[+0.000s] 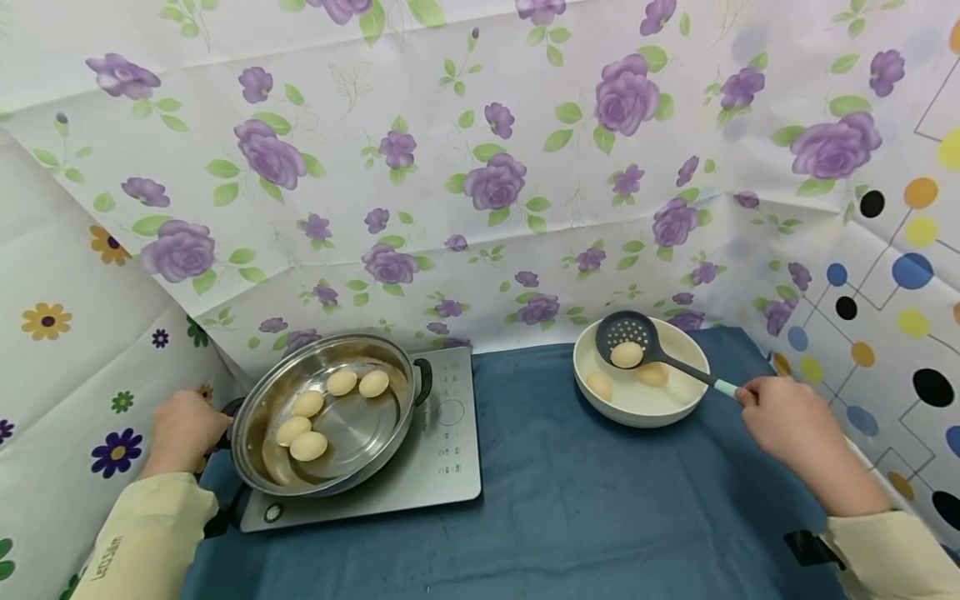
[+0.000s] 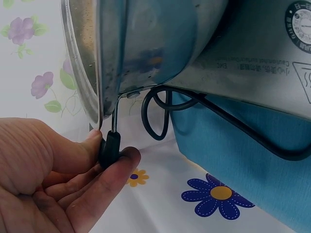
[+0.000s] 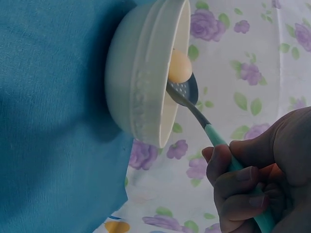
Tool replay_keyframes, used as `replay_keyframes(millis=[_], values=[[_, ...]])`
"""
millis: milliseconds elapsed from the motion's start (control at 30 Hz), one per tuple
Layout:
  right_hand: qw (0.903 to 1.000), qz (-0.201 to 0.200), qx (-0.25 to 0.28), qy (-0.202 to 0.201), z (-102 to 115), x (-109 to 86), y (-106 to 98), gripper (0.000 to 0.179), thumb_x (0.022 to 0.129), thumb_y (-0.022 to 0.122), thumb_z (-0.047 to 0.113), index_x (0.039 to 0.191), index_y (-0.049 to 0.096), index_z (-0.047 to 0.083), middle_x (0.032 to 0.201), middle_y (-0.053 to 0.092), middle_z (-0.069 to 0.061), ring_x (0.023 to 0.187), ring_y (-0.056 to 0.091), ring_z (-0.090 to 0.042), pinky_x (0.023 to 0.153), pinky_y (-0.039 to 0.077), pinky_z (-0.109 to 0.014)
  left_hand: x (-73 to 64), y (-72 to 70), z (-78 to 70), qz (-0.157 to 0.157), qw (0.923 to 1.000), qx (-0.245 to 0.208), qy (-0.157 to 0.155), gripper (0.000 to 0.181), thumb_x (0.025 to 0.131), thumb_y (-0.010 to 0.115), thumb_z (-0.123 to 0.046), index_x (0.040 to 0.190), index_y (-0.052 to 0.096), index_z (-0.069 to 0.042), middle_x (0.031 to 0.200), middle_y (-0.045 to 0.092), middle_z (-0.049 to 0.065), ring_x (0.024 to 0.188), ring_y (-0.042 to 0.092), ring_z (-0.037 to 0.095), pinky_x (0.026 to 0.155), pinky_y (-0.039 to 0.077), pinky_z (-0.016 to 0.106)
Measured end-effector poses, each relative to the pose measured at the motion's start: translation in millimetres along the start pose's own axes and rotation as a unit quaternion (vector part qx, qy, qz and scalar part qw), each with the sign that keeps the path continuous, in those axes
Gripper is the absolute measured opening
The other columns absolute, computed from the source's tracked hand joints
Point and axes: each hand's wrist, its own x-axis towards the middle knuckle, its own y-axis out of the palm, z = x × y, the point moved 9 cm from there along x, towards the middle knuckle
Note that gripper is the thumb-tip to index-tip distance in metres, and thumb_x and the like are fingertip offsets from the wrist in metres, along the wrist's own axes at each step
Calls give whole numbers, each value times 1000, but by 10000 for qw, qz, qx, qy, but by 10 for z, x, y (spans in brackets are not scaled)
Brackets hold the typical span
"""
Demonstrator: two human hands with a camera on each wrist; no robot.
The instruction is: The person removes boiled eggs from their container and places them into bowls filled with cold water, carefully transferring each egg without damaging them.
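My right hand [image 1: 791,418] grips the mint-green handle of a dark grey slotted skimmer [image 1: 678,365]. One egg [image 1: 626,355] lies in the skimmer's perforated head, over a cream bowl [image 1: 643,420]. Two more eggs sit inside this bowl, one partly behind the skimmer. In the right wrist view the egg on the skimmer shows at the bowl's rim. At the left, my left hand [image 1: 183,429] pinches the black side handle [image 2: 111,149] of a stainless steel pot [image 1: 356,429] between thumb and fingers. Several eggs [image 1: 308,446] rest in the pot, mostly along its left and far sides.
Beneath the pot is a silver induction cooktop [image 1: 450,467] with touch controls on its right. A black cord [image 2: 243,131] loops beside it. A blue cloth [image 1: 555,500] covers the table. Flower-patterned sheets [image 1: 442,167] stand behind and at the left, a dotted one [image 1: 900,333] at the right.
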Motion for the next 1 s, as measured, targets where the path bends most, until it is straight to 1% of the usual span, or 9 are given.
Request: replay_keyframes(millis=[100,300,500,633,1000], values=[[9999,-43,-120,-47,9,11,18,39,98,40,24,109,62,-6,61,52,-4,51,43,-18,47,32,-31,0,3,9,12,10000,1,-36,27,79,62,-14,58,60,2,49,57,9,47,55,23,44,44,35],[9996,-136,-238,-34,18,7,20,36,98,42,23,109,61,-5,60,50,-5,50,42,-19,45,31,-31,0,1,7,-30,10000,13,-18,27,79,62,-14,57,60,2,49,57,9,46,53,23,44,44,34],[9991,-188,-370,-30,39,-12,0,36,97,42,21,110,61,-6,63,53,-6,53,44,-19,47,32,-32,-2,3,1,-27,10000,10,-39,27,80,62,-14,57,59,1,49,56,10,47,53,23,44,43,34],[9988,-214,-428,-52,58,-20,-2,35,97,42,21,108,61,-6,63,52,-6,52,43,-20,47,31,-32,-1,2,14,-26,10000,-2,-89,27,79,62,-14,58,59,1,50,56,10,47,53,23,44,43,34],[9956,-627,-659,-233,129,-61,-58,28,96,43,18,94,60,-5,57,48,-6,48,41,-20,41,30,-32,9,6,18,4,9999,46,-117,27,79,62,-15,58,60,2,51,56,10,48,53,23,45,44,34]])
